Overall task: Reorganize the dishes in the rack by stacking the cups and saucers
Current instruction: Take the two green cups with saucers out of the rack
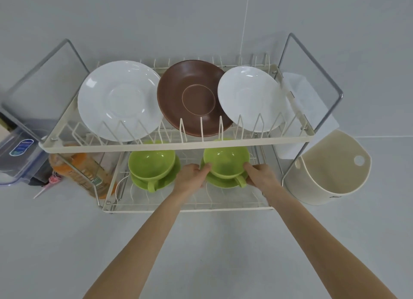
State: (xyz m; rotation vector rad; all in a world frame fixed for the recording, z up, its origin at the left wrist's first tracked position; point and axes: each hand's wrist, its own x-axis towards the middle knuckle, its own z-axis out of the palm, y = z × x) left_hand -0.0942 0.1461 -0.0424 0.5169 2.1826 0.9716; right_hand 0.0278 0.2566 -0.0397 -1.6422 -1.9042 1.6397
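Note:
On the lower tier of a cream wire dish rack (178, 144) stand two green cups, each on a green saucer. The left cup (150, 162) rests on its saucer (166, 178) with its handle toward me. The right cup (225, 159) sits on its saucer (220, 182). My left hand (191, 178) grips the left side of the right cup and saucer. My right hand (260, 174) grips their right side, next to the handle. The upper tier holds a large white plate (118, 99), a brown plate (194, 97) and a smaller white plate (249, 97).
A cream cutlery holder (328, 171) hangs off the rack's right end. Left of the rack are a clear plastic container (17, 153) and an orange-capped bottle (82, 173). The rack stands on a grey counter (201, 254) against a grey wall.

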